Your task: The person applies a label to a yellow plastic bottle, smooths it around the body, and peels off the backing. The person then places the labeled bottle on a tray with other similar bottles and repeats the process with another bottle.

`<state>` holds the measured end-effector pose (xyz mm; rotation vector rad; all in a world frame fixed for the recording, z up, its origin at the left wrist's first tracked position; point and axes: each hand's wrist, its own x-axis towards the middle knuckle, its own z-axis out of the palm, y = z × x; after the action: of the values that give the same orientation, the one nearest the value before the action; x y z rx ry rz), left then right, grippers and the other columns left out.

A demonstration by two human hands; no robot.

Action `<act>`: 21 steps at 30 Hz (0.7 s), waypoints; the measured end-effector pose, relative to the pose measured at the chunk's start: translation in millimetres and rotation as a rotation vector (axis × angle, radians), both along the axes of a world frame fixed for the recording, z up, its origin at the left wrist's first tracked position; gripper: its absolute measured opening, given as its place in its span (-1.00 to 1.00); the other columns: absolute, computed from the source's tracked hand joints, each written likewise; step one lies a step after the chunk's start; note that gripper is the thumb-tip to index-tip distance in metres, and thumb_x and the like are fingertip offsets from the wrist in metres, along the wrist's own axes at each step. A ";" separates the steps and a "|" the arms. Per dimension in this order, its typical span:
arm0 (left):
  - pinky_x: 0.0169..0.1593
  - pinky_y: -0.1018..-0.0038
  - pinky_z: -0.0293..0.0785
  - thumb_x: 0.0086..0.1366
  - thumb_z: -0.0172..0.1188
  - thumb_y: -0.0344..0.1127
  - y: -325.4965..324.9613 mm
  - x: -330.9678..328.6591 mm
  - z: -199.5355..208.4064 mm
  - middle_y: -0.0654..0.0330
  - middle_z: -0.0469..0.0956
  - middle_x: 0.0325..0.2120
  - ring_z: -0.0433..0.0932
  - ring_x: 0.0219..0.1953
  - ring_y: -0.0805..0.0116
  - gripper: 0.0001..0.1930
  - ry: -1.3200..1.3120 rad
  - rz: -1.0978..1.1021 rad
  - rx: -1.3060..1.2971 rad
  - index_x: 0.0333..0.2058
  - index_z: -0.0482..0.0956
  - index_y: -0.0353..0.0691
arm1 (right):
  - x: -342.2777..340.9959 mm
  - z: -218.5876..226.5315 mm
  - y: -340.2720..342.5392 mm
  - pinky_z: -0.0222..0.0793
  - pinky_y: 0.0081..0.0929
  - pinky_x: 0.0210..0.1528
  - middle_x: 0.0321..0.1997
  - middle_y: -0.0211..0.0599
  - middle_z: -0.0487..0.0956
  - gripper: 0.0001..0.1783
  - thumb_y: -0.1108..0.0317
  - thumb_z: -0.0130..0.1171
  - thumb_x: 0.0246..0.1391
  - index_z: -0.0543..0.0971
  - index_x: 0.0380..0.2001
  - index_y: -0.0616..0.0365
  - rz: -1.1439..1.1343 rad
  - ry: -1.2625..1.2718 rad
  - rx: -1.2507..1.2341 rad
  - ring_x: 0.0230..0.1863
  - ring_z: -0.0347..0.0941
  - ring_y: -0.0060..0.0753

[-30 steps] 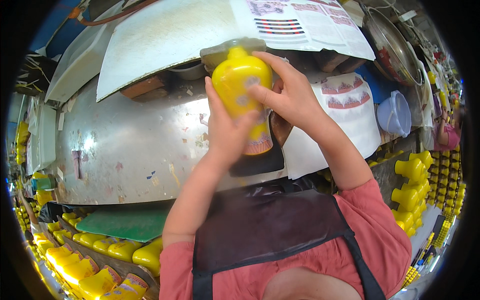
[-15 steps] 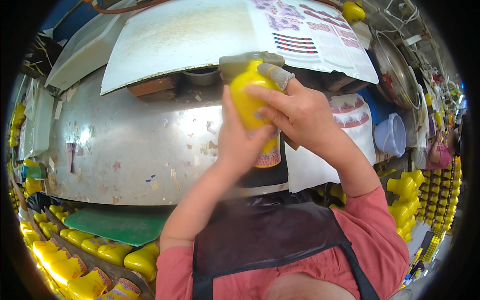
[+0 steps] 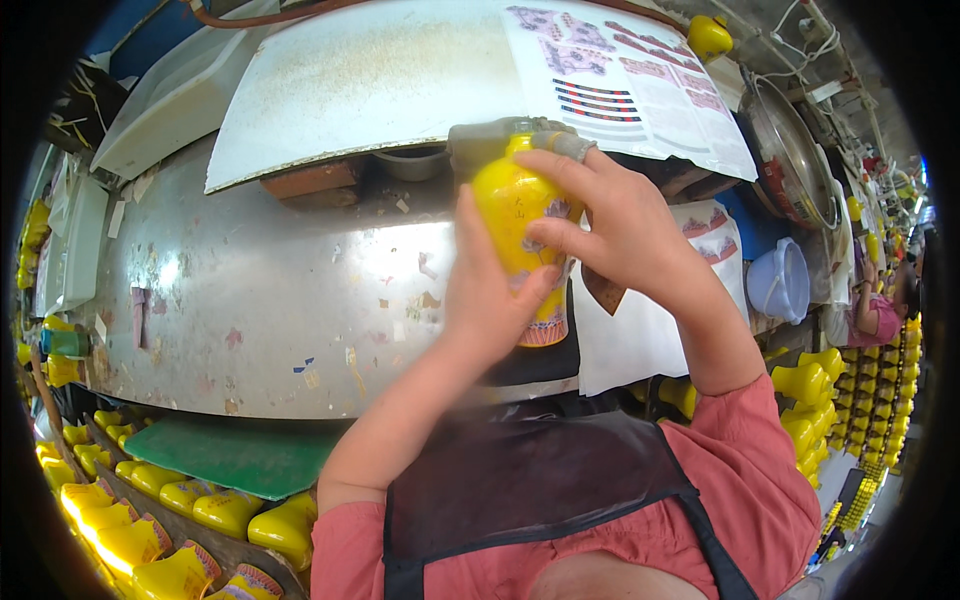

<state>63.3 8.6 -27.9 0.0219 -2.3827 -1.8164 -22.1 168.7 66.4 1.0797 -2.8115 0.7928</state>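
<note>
Hands, left & right, grasp yellow bottle over scuffed steel bench.

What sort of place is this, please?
Probably a factory packing or labelling line: rows of identical yellow bottles, a worn metal bench, and label sheets overhead.

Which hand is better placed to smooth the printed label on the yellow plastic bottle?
Probably the right hand: its fingers lie spread over the front of the yellow plastic bottle, above the printed label, free to slide. The left hand grips the bottle's side and seems to steady it.
</note>
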 end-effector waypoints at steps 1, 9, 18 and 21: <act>0.37 0.11 0.28 0.17 0.42 -0.13 -0.4 0.2 -1.2 -0.36 0.12 0.35 0.26 0.36 -0.28 0.16 -0.007 -0.009 0.006 0.44 -0.26 -0.48 | -1.6 -0.9 1.3 0.50 -0.38 -0.30 -0.13 -0.16 0.59 -0.41 0.20 0.29 0.09 0.54 0.23 -0.03 -0.025 -0.061 -0.053 -0.40 0.54 -0.30; 0.41 0.11 0.21 0.25 0.34 0.09 -2.9 0.1 -13.8 -0.38 0.08 0.38 0.22 0.39 -0.30 0.18 0.024 -0.016 -0.014 0.47 -0.31 -0.43 | 5.0 -40.3 10.8 0.47 -0.59 -0.17 0.15 -0.25 0.56 -0.30 0.25 0.26 0.20 0.37 0.39 0.10 -0.124 -0.468 -0.540 -0.25 0.46 -0.61; 0.42 0.23 0.13 0.45 0.08 0.07 -15.5 14.0 -34.7 -0.10 0.22 0.35 0.23 0.39 0.10 -0.09 0.045 -0.083 0.366 0.52 -0.20 -0.24 | 32.2 -70.0 30.3 0.45 -0.61 -0.28 -0.37 -0.39 0.60 -0.11 0.32 0.23 0.24 0.07 0.55 -0.04 -0.203 -0.701 -0.619 -0.41 0.47 -0.65; 0.43 0.23 0.12 0.41 0.06 -0.24 -16.3 16.5 -37.1 -0.06 0.26 0.32 0.23 0.38 0.13 -0.19 -0.014 -0.077 0.496 0.52 -0.12 -0.16 | 34.9 -76.5 31.8 0.48 -0.58 -0.26 -0.31 -0.36 0.62 -0.08 0.34 0.24 0.24 0.03 0.56 -0.13 -0.179 -0.762 -0.692 -0.34 0.52 -0.63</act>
<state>79.8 -7.8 -65.0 -0.0033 -1.9019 -2.3983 12.8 200.6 -10.1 0.4496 -2.6100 2.2945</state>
